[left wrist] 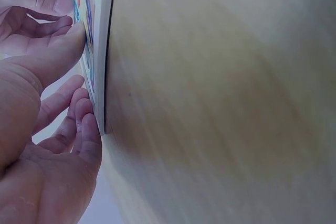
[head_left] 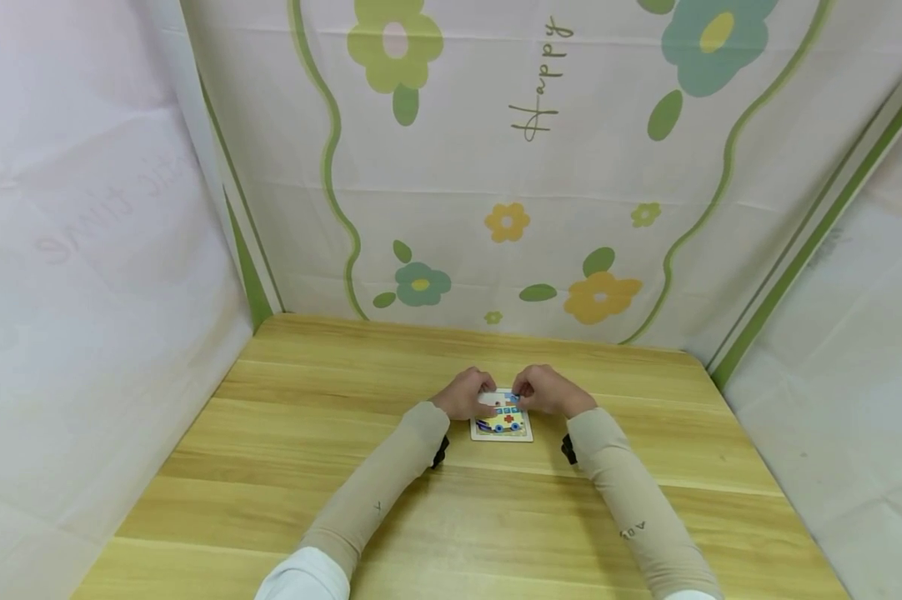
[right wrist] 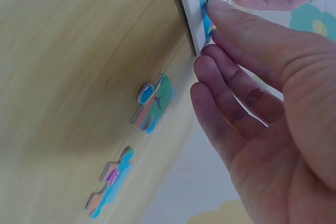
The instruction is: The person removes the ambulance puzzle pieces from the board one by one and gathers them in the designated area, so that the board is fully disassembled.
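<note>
A small white-edged puzzle board (head_left: pixel 502 437) with a yellow ambulance picture lies on the wooden table. My left hand (head_left: pixel 466 395) is at its left side, thumb (left wrist: pixel 65 48) on the picture and the other fingers curled by the edge. At the far right corner my right hand (head_left: pixel 550 390) pinches a small blue puzzle piece (head_left: pixel 514 398) between thumb and index finger, down on the board. The right wrist view shows that thumb (right wrist: pixel 231 17) against the blue part; the other fingers are loosely bent past the board's edge. Both hands hide parts of the picture.
Two loose puzzle pieces, one green and orange (right wrist: pixel 164 95), one blue and orange (right wrist: pixel 118 179), lie on the table (head_left: pixel 331 417) near my right hand. Printed cloth walls (head_left: pixel 451 167) stand behind the table and at both sides.
</note>
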The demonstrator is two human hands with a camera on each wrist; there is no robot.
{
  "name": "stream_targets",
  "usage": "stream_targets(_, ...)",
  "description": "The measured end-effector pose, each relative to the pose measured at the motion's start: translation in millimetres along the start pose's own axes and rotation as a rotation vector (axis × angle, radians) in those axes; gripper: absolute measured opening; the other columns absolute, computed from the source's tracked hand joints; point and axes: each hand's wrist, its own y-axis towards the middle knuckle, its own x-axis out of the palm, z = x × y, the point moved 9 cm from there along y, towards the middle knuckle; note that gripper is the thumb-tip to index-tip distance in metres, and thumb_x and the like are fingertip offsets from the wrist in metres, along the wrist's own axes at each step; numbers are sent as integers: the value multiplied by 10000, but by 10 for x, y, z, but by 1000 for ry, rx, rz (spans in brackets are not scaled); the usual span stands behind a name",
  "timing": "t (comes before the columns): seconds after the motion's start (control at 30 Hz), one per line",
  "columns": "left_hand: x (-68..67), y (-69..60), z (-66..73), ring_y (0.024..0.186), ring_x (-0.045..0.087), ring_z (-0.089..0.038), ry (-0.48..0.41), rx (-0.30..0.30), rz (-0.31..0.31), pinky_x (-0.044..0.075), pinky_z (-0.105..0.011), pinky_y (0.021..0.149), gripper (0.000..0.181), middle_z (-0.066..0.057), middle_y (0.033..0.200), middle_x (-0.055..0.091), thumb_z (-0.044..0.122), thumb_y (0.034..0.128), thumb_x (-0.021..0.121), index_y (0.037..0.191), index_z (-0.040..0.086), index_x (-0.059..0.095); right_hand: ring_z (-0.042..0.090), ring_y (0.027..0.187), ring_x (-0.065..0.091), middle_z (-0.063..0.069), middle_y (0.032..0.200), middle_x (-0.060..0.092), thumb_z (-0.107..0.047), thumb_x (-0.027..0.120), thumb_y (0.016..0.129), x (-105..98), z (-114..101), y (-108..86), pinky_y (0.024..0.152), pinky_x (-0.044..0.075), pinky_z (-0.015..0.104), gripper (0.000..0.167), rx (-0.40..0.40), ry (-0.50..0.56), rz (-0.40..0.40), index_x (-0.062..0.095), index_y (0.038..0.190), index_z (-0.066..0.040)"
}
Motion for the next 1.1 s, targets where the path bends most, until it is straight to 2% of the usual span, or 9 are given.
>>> stream_targets(0.23, 16, 15, -5, 1126, 605, -244, -3, -5, -7, 526, -396, 1041, 413, -121, 1236, 617, 188, 947, 818, 1285, 3, 670, 145, 891, 625, 98, 1067, 747, -43, 812, 919, 19, 41, 16, 834, 574, 346, 169, 45, 10, -27, 778, 1084, -32)
stream_targets(0.5, 66, 84, 29, 1124, 579, -200, 69, 3, -24, 522, -356, 1033, 438, -103, 1256, 630, 228, 942, 821, 1303, 23, 681, 148, 859, 586, 76, 1017, 726, -42, 826, 906, 43, 105, 51, 808, 546, 325, 147, 73, 32, -33, 766, 1039, -57)
stream_targets(0.77, 131, 115, 81, 1173, 554, -209, 69, 1, -28, 514, -346, 1057, 519, -103, 1307, 611, 282, 932, 838, 1345, 21, 663, 139, 824, 572, 69, 968, 718, -17, 816, 906, 73, 114, 71, 775, 533, 297, 144, 41, 69, -23, 767, 1040, -40)
stream_targets(1.1, 165, 205, 152, 1180, 595, -230, 63, 60, 3, 530, -360, 1057, 502, -129, 1284, 667, 270, 930, 839, 1317, -9, 681, 135, 857, 617, 57, 987, 731, -14, 824, 897, 33, 130, 31, 801, 562, 304, 164, 33, 78, 0, 767, 1049, -43)
